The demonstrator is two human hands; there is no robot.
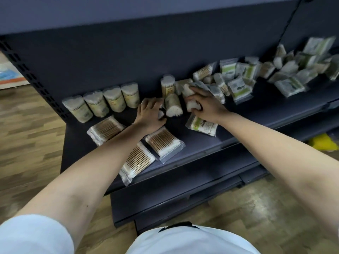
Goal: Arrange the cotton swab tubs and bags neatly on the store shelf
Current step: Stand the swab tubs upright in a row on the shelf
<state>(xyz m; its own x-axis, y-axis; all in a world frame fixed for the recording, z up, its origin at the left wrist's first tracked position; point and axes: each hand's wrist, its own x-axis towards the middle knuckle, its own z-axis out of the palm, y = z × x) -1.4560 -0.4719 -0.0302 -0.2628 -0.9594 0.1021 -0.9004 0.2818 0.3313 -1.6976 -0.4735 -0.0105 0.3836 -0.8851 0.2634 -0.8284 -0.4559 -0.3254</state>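
My left hand (pixel 149 114) grips a small dark-tipped swab tub (pixel 161 112) at mid shelf. My right hand (pixel 203 103) curls round a white-ended cotton swab tub (pixel 192 106) lying on its side. Between the two hands lies another tub (pixel 173 105), tipped over with its swab ends toward me. Several tubs stand upright in a row (pixel 104 102) at the back left, and one more upright tub (pixel 167 84) stands behind my hands. Three flat swab bags (pixel 162 142) lie near the front edge under my left forearm.
A green-labelled bag (pixel 202 126) lies under my right wrist. A jumbled pile of bags and tubs (pixel 256 76) covers the right of the dark shelf (pixel 266 107). Lower shelves (pixel 183 189) jut out below, above a wooden floor. Something yellow (pixel 322 142) lies low on the right.
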